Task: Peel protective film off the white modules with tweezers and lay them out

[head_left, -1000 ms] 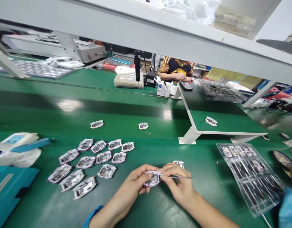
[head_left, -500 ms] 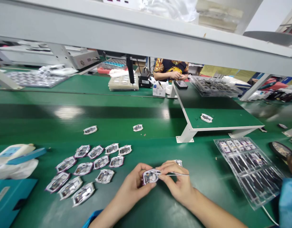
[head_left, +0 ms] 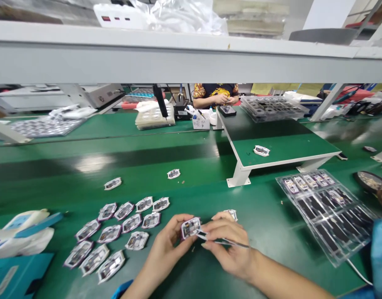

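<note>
My left hand (head_left: 164, 249) pinches a small white-edged electronic module (head_left: 191, 227) with a dark centre. My right hand (head_left: 228, 245) holds slim metal tweezers (head_left: 225, 241), their tips gripping a thin white strip (head_left: 201, 234) just below the module. Another module (head_left: 231, 214) lies partly hidden behind my right fingers. Several matching modules with purple-white edges sit in loose rows (head_left: 125, 224) on the green bench (head_left: 191, 195), left of my hands. Two more lie apart farther up the bench.
A clear blister tray (head_left: 326, 211) of dark parts lies to my right, beyond it a round dish (head_left: 369, 181). A raised green shelf (head_left: 281, 149) stands ahead. A white device (head_left: 23, 232) and teal case (head_left: 19, 276) sit left. A co-worker (head_left: 214, 95) works across the bench.
The view has tilted, so the bench sits lower in the picture. The module has shifted left in my left hand, and the tweezer tips now hold the strip below it.
</note>
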A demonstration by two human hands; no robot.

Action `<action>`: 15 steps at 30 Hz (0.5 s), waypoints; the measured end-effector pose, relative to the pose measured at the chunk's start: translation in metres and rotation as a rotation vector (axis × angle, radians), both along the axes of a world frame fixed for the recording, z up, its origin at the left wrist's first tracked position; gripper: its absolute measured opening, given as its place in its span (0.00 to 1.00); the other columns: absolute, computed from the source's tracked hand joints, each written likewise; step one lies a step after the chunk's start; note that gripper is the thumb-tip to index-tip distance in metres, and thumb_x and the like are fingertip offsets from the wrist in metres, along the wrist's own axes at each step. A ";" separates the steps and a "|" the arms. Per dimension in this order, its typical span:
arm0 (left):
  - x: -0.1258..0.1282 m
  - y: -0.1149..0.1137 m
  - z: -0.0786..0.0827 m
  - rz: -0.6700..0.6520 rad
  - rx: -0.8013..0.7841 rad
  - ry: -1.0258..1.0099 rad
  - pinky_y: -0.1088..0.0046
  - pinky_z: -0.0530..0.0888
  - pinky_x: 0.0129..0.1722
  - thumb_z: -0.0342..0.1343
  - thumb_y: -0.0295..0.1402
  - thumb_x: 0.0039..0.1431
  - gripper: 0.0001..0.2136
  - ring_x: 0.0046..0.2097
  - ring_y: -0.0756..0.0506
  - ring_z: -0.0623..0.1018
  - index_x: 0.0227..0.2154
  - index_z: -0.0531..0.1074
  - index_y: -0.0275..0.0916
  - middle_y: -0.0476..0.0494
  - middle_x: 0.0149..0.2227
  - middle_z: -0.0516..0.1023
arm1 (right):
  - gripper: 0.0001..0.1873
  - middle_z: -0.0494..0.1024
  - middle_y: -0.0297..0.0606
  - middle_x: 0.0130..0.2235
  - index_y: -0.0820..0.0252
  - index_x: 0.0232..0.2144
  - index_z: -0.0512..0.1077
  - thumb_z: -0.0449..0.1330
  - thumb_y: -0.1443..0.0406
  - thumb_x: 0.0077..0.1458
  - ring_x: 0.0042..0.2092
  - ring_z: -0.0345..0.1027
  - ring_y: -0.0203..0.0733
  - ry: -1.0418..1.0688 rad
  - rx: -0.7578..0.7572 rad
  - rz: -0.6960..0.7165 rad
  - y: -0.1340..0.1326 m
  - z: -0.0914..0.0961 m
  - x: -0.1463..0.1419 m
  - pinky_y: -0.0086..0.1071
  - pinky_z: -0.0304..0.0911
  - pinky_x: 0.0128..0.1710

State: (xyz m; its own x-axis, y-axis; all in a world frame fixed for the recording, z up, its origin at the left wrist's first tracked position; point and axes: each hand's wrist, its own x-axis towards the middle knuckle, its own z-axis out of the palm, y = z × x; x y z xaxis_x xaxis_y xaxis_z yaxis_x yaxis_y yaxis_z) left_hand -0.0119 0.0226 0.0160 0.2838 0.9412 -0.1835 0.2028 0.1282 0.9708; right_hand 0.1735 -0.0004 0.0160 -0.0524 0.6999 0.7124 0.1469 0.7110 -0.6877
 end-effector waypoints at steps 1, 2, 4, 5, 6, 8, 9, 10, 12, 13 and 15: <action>0.000 0.003 0.000 -0.016 0.016 0.039 0.70 0.73 0.39 0.62 0.38 0.50 0.15 0.39 0.42 0.77 0.40 0.70 0.41 0.45 0.36 0.79 | 0.06 0.84 0.41 0.35 0.54 0.38 0.73 0.62 0.69 0.58 0.35 0.79 0.44 -0.006 0.011 0.006 -0.001 0.001 0.000 0.43 0.69 0.43; 0.001 0.008 0.000 -0.031 0.038 0.089 0.71 0.72 0.37 0.62 0.38 0.50 0.15 0.37 0.43 0.77 0.41 0.71 0.40 0.45 0.35 0.79 | 0.06 0.84 0.41 0.35 0.54 0.38 0.73 0.62 0.69 0.58 0.35 0.79 0.44 -0.012 0.021 0.011 -0.001 0.001 -0.001 0.42 0.69 0.42; 0.006 0.023 0.000 -0.034 0.126 0.223 0.72 0.71 0.32 0.61 0.37 0.50 0.16 0.33 0.44 0.75 0.42 0.73 0.40 0.46 0.33 0.78 | 0.06 0.84 0.41 0.35 0.55 0.38 0.73 0.62 0.69 0.57 0.35 0.79 0.44 -0.027 0.033 0.023 -0.002 0.000 -0.002 0.41 0.70 0.41; 0.009 0.033 0.000 -0.018 0.191 0.302 0.72 0.70 0.31 0.61 0.38 0.50 0.16 0.31 0.45 0.75 0.42 0.74 0.40 0.46 0.32 0.78 | 0.06 0.84 0.41 0.35 0.55 0.39 0.73 0.62 0.69 0.57 0.34 0.79 0.44 -0.037 0.038 0.025 -0.002 0.000 -0.002 0.41 0.70 0.40; 0.012 0.045 0.000 0.005 0.258 0.378 0.72 0.70 0.30 0.61 0.40 0.50 0.16 0.31 0.45 0.74 0.42 0.75 0.40 0.46 0.32 0.78 | 0.07 0.84 0.41 0.35 0.54 0.39 0.73 0.63 0.69 0.57 0.34 0.79 0.44 -0.047 0.040 0.025 -0.002 -0.001 -0.003 0.40 0.70 0.39; 0.018 0.075 0.001 0.049 0.367 0.497 0.72 0.70 0.32 0.59 0.44 0.52 0.20 0.31 0.44 0.74 0.45 0.74 0.38 0.46 0.32 0.77 | 0.08 0.84 0.40 0.34 0.52 0.40 0.72 0.63 0.68 0.57 0.33 0.79 0.44 -0.056 0.044 0.021 -0.001 -0.001 -0.004 0.39 0.71 0.37; 0.020 0.090 0.002 0.060 0.393 0.527 0.71 0.71 0.33 0.57 0.46 0.53 0.23 0.33 0.43 0.75 0.48 0.73 0.37 0.45 0.33 0.77 | 0.08 0.84 0.39 0.34 0.51 0.40 0.72 0.63 0.67 0.56 0.32 0.79 0.44 -0.056 0.044 0.018 -0.001 0.000 -0.005 0.39 0.71 0.36; 0.020 0.106 0.003 0.065 0.409 0.549 0.70 0.71 0.36 0.56 0.47 0.53 0.26 0.35 0.42 0.76 0.51 0.71 0.35 0.43 0.35 0.77 | 0.09 0.84 0.38 0.34 0.50 0.40 0.72 0.64 0.66 0.55 0.31 0.79 0.45 -0.052 0.048 0.019 -0.001 0.000 -0.005 0.39 0.72 0.34; 0.015 0.135 0.006 0.078 0.436 0.608 0.67 0.70 0.44 0.58 0.47 0.51 0.34 0.46 0.36 0.75 0.57 0.64 0.32 0.36 0.45 0.76 | 0.09 0.85 0.36 0.33 0.48 0.39 0.72 0.64 0.63 0.54 0.31 0.80 0.46 -0.061 0.038 0.024 0.000 -0.002 -0.004 0.39 0.73 0.33; 0.011 0.148 0.008 0.092 0.441 0.652 0.64 0.68 0.48 0.59 0.47 0.48 0.36 0.51 0.32 0.73 0.58 0.62 0.29 0.32 0.48 0.74 | 0.08 0.85 0.35 0.34 0.47 0.39 0.72 0.63 0.60 0.55 0.31 0.80 0.45 -0.076 0.037 0.034 0.001 -0.003 -0.004 0.38 0.73 0.34; -0.002 0.169 0.010 0.109 0.432 0.748 0.56 0.65 0.52 0.60 0.46 0.47 0.36 0.57 0.23 0.66 0.54 0.65 0.25 0.26 0.48 0.75 | 0.06 0.85 0.33 0.36 0.47 0.38 0.73 0.56 0.57 0.61 0.35 0.81 0.42 -0.126 -0.046 0.029 0.002 -0.007 -0.004 0.36 0.72 0.40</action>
State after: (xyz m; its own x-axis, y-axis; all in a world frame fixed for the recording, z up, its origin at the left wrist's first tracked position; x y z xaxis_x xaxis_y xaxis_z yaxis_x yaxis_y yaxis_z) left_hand -0.0143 0.1912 0.0263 0.1358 0.9863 0.0936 0.8148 -0.1649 0.5558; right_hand 0.1697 0.0013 0.0085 -0.1599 0.7286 0.6660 0.2139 0.6842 -0.6972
